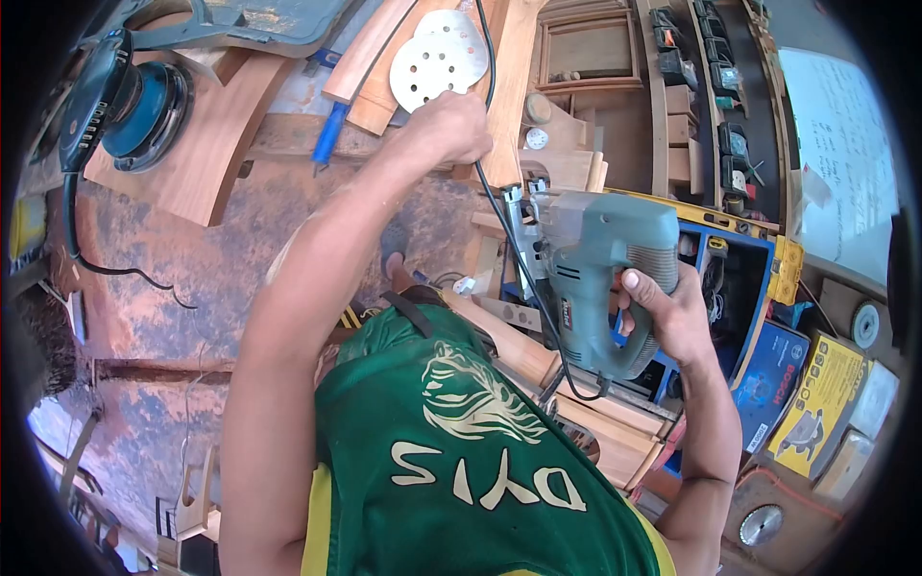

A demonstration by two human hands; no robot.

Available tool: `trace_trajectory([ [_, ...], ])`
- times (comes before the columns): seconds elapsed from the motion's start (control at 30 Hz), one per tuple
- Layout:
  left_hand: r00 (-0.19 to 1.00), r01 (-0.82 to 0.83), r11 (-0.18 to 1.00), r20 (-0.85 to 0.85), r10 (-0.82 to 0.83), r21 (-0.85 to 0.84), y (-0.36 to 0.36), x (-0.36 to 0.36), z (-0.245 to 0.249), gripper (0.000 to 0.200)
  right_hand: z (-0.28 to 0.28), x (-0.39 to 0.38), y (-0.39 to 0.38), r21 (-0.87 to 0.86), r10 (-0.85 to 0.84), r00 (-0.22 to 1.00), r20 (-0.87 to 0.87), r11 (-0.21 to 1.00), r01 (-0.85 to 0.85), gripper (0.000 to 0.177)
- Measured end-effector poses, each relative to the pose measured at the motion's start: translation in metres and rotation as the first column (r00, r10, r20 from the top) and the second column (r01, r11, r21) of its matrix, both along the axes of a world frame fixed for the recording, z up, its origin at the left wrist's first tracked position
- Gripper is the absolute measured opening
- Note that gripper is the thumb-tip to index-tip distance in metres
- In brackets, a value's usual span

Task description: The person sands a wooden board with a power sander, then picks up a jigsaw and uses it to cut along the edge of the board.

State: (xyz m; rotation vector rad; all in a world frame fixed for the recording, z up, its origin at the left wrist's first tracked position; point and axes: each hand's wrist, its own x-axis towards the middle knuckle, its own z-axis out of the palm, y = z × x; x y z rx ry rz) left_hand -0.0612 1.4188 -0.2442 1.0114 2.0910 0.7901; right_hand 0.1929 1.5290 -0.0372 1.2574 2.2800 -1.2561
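Head view: a person in a green shirt stands at a workbench, seen from above. The right hand is clamped around the handle of a jigsaw, held out to the person's right, its base towards the bench. The left hand is curled at the near edge of 2 white discs lying on wood; its fingers are hidden, so I cannot tell whether it grips anything. A black cord leaves the jigsaw, loops beside its base and passes by the left hand.

If the trigger were pressed now, a blade could nick the cord, which hangs close to the base. The cord could also snag on wood and tug the tool, and a slip could drop it towards the foot below.
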Motion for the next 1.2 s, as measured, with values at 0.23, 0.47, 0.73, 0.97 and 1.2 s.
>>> trace_trajectory([
  [0.23, 1.0, -0.004, 1.0, 0.019, 0.004, -0.019, -0.001, -0.001, 0.002, 0.034, -0.002, 0.0, 0.005, 0.006, -0.022, 0.999, -0.03, 1.0, 0.022, 0.037],
  [0.47, 0.999, -0.008, 1.0, 0.038, 0.008, -0.017, -0.005, 0.0, 0.006, 0.036, 0.001, -0.002, 0.007, -0.002, 0.025, 0.999, 0.023, 1.0, -0.025, 0.038],
  [0.73, 1.0, 0.005, 1.0, 0.003, -0.005, -0.008, -0.002, 0.0, 0.002, 0.037, -0.003, 0.003, 0.01, 0.015, 0.039, 0.999, 0.026, 0.999, -0.039, 0.037],
  [0.97, 0.999, 0.034, 0.994, -0.045, -0.029, 0.103, 0.0, -0.001, -0.018, 0.048, -0.002, 0.0, 0.01, 0.014, 0.04, 0.998, 0.05, 0.999, -0.041, 0.034],
  [1.2, 0.99, 0.11, 0.981, -0.068, -0.121, -0.158, -0.016, 0.031, 0.04, 0.059, -0.001, -0.001, 0.016, -0.016, 0.045, 0.998, 0.048, 0.999, -0.044, 0.031],
])
